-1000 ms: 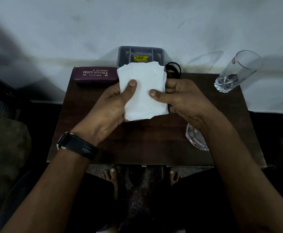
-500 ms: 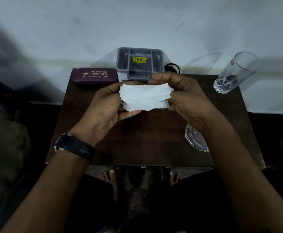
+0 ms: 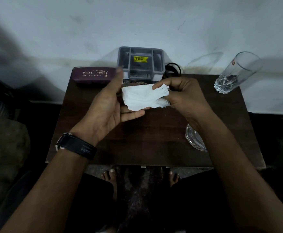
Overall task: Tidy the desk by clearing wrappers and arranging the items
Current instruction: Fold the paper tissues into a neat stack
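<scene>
The folded white tissue (image 3: 142, 98) is held in the air just in front of the gray organizer (image 3: 140, 74), above the dark table (image 3: 145, 140). The right hand (image 3: 186, 96) pinches its right end between thumb and curled fingers. The left hand (image 3: 107, 106) lies open under its left end, fingers straight beneath the paper, thumb lifted clear and blurred. A maroon glasses case (image 3: 93, 75) sits just left of the organizer. A tall glass (image 3: 236, 73) stands well to its right. A glass dish (image 3: 194, 140) lies in front of the organizer and to its right, partly hidden by the right forearm.

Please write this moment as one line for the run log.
left hand: open, fingers under tissue | right hand: pinches tissue end | tissue: folded, held over desk | case, organizer, glass: at back of desk
</scene>
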Motion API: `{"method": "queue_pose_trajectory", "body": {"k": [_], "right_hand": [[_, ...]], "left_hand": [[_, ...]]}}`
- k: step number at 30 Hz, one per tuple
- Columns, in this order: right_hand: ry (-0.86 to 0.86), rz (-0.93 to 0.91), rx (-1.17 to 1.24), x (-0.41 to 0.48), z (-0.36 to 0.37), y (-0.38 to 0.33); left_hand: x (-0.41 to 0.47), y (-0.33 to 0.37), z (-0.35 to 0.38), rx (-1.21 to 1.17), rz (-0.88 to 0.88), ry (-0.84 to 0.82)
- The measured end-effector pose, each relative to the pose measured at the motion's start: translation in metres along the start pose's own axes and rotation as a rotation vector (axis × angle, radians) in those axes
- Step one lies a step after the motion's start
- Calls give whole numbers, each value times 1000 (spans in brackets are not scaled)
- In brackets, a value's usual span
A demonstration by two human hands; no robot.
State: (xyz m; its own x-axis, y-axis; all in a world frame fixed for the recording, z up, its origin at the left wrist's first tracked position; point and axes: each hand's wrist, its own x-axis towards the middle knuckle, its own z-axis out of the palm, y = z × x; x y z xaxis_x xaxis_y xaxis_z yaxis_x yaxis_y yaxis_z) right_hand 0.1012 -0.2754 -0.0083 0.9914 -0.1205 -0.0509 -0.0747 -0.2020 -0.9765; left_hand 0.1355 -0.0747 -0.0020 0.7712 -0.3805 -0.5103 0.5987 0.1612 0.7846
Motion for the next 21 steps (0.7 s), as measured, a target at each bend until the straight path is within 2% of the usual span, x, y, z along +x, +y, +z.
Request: {"method": "queue_pose_trajectory", "body": {"k": [3, 6, 8, 11, 13, 18, 21], "right_hand": [[18, 79, 34, 0, 4, -4], [26, 316, 454, 4, 6, -9], [15, 405, 590, 4, 9, -11], [-24, 327, 418, 0, 16, -7], [22, 285, 308, 0, 14, -2], [184, 257, 305, 2, 4, -1], [196, 256, 300, 1, 11, -1]], "left_hand": [[-1, -7, 0, 113, 92, 29], [0, -10, -3, 131, 178, 101], [1, -10, -3, 163, 222, 126], [1, -12, 0, 196, 252, 90], [2, -12, 1, 206, 260, 86], [5, -10, -5, 164, 261, 154], [6, -10, -7, 142, 283, 199]]}}
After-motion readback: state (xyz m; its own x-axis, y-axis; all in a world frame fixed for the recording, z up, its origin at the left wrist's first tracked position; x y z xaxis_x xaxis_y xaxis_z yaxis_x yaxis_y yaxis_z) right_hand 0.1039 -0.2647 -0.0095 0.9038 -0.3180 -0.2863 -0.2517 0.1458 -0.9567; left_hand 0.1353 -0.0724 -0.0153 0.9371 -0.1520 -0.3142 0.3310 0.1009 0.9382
